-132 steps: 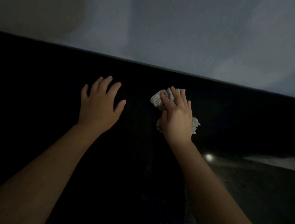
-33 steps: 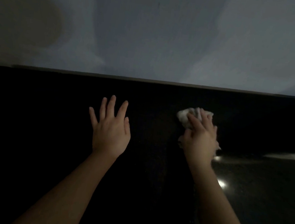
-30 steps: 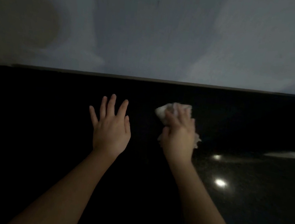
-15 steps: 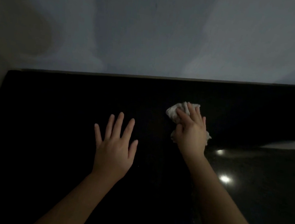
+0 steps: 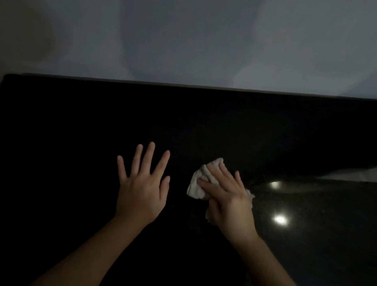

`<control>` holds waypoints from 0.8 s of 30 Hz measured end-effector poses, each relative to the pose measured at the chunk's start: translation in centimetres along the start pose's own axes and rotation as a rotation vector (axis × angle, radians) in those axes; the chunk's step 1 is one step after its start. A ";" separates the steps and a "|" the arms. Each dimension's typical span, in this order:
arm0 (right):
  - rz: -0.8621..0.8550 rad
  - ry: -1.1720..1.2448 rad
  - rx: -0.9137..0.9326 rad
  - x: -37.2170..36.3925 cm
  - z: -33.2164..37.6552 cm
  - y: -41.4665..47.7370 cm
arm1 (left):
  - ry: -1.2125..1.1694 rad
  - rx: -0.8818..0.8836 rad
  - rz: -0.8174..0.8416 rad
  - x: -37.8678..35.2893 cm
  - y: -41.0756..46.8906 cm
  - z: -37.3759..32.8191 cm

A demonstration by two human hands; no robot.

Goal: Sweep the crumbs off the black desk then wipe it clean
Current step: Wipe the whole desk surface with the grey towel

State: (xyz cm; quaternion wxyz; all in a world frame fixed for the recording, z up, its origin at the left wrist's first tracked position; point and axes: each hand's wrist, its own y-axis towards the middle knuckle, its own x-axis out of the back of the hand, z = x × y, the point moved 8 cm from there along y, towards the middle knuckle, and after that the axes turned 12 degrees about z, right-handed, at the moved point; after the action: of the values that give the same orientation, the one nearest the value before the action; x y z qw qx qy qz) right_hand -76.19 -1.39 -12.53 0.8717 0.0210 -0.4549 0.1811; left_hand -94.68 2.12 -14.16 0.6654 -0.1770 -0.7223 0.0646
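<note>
Dim light covers the black desk [image 5: 63, 151], which ends at a pale wall [image 5: 195, 36]. The left hand [image 5: 142, 192] lies flat, fingers straight and spread. The right hand [image 5: 230, 202] presses a crumpled white cloth [image 5: 198, 184] to the desk under extended fingers; the cloth bulges past their tips.

Over the black desk [image 5: 66, 127], the left hand [image 5: 141, 191] and right hand [image 5: 229, 205] are bare; both forearms are bare too, unsleeved down to the desk's near side.

Bare black desk [image 5: 63, 151] to left and ahead; wall [image 5: 195, 36] at its far edge.
</note>
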 end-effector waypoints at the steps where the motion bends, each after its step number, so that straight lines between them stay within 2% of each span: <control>1: -0.019 -0.005 -0.007 0.8 -0.7 1.4 | -0.006 -0.007 -0.003 0.0 -0.1 0.0; 8: -0.148 0.001 -0.105 4.4 -3.6 8.9 | -0.043 0.026 0.000 0.4 0.0 0.0; 12: -0.036 0.008 0.027 3.0 -2.5 5.9 | -0.047 0.006 -0.008 0.5 -0.3 0.0; 17: 0.142 0.099 0.153 -0.2 0.2 -3.7 | -0.001 0.029 -0.047 -0.1 -3.3 -1.3; 20: 0.173 0.120 0.203 -0.9 0.5 -7.2 | 0.001 0.030 -0.028 -2.1 -6.8 -2.5; 24: 0.112 0.072 0.171 0.9 -1.2 -4.0 | -0.042 0.105 0.003 -3.8 -10.0 -3.0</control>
State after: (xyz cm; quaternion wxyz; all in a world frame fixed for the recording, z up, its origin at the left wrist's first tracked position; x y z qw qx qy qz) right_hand -73.43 -4.57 -12.00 0.8710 0.0631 -0.4065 0.2686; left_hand -93.25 -8.87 -14.15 0.6582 -0.1415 -0.7317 0.1069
